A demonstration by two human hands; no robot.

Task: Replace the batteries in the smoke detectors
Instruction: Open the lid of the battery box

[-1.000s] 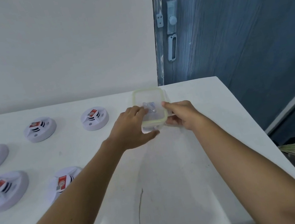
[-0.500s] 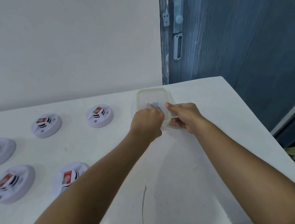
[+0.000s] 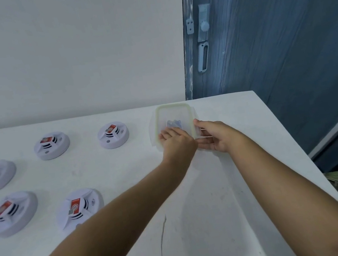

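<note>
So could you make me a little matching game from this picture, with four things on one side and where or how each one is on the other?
Things:
1. left hand
2. right hand
3. door
4. nearest smoke detector

Descriptions:
A. blue, behind the table
B. white with a red label
C. grips the container at its right side
D. reaches into the container

Pairs: 1-D, 2-C, 3-A, 4-B.

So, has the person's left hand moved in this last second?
Yes. Against the clear plastic box with the pale green rim, the left hand has shifted right, from outside its near left corner to across its near rim, fingers reaching inside.
</note>
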